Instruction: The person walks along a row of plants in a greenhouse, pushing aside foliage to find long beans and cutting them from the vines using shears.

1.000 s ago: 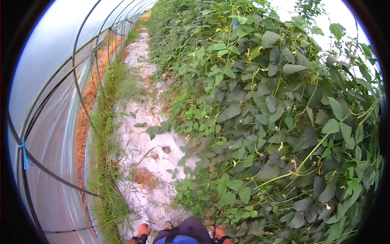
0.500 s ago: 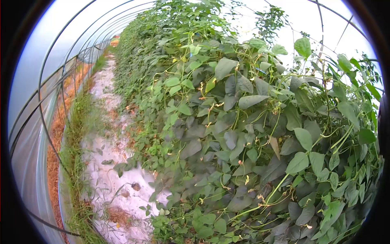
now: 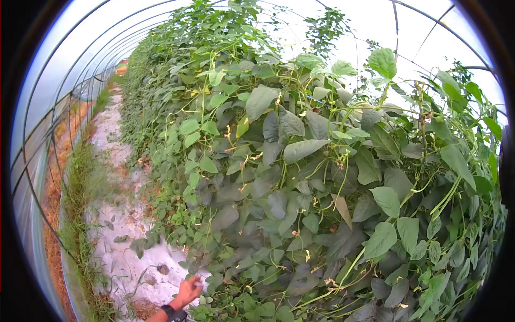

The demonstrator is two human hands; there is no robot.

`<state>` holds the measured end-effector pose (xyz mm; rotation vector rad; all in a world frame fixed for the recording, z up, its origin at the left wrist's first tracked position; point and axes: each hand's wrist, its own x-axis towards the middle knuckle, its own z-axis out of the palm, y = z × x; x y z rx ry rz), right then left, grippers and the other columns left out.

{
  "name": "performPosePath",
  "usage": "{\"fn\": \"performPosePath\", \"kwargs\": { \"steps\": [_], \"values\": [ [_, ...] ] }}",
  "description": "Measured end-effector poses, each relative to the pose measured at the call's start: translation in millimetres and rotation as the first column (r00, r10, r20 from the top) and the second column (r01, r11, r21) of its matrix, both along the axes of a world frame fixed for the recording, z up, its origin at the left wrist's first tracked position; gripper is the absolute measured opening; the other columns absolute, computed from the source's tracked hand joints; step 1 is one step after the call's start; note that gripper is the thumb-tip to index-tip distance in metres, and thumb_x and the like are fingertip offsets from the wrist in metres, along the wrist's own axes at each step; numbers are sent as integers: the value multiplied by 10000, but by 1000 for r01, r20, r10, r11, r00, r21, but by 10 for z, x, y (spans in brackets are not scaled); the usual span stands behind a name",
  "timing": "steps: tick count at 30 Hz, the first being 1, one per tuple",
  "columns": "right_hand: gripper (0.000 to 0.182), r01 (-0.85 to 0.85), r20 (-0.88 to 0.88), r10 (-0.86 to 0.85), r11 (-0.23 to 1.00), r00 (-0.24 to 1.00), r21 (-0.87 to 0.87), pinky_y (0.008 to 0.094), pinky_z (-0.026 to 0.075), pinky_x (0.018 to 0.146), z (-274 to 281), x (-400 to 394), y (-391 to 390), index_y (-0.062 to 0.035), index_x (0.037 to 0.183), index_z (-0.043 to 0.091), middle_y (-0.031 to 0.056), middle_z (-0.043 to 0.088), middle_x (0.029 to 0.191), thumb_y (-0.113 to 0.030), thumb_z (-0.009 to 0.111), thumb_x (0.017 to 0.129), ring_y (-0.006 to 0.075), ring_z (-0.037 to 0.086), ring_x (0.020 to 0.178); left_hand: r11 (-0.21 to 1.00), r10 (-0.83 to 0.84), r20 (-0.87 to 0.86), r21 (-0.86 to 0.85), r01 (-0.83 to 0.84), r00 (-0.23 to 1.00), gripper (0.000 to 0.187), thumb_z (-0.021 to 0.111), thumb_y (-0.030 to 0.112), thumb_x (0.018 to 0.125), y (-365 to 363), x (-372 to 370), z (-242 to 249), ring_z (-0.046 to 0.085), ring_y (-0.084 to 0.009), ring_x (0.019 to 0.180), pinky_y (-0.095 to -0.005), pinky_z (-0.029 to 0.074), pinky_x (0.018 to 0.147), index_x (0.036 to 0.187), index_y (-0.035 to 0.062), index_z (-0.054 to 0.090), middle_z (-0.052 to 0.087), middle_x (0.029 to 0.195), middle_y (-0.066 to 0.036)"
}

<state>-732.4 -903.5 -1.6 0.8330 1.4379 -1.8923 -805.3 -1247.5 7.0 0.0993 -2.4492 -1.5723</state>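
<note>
My left hand (image 3: 189, 291) shows low in the view, left of centre, at the outer edge of the bean plants (image 3: 268, 214). A dark band (image 3: 173, 313) circles its wrist. The fingers look curled toward the leaves, and a small pale patch shows at their tips; what it is, I cannot make out. Leafy stems (image 3: 214, 284) stand just to the right of the hand. My right hand is out of view.
Tall climbing foliage fills the middle and right. A pale ground-covered path (image 3: 115, 214) runs along the left, bordered by a grass strip (image 3: 80, 231). Curved hoops (image 3: 33, 86) carry the clear tunnel cover. Thin dried flower stalks and slim pods (image 3: 446, 198) hang among the leaves.
My left hand has come into view from the bottom edge. The plants and path have shifted left in the view, with the lower part shifting slightly downward.
</note>
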Motion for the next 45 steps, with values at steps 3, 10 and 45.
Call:
{"fn": "performPosePath", "kwargs": {
  "steps": [3,10,45],
  "values": [
    [371,47,-91,-41,996,995,72,335,355,432,40,-39,-100,-177,580,454,-3,374,459,-376,576,868,174,360,404,991,-114,-434,-106,75,894,349,623,109,788,139,-814,1391,636,-304,853,-348,514,724,1110,-7,552,618,1002,-190],
    [369,268,-311,-185,931,932,246,332,351,430,240,11,-325,-173,581,461,-2,377,460,-376,584,862,172,361,402,975,-223,-911,-213,69,347,502,637,-20,730,562,-1371,3867,550,-265,1029,-302,507,674,1214,37,519,566,1148,-138],
    [368,933,-798,502,-298,333,201,318,410,533,4269,629,-115,12,847,560,70,511,634,-210,786,659,182,487,554,912,-148,-988,-116,393,51,47,644,53,793,1898,-1255,4855,556,-279,644,-372,429,595,788,18,613,564,686,-94]
  ]
}}
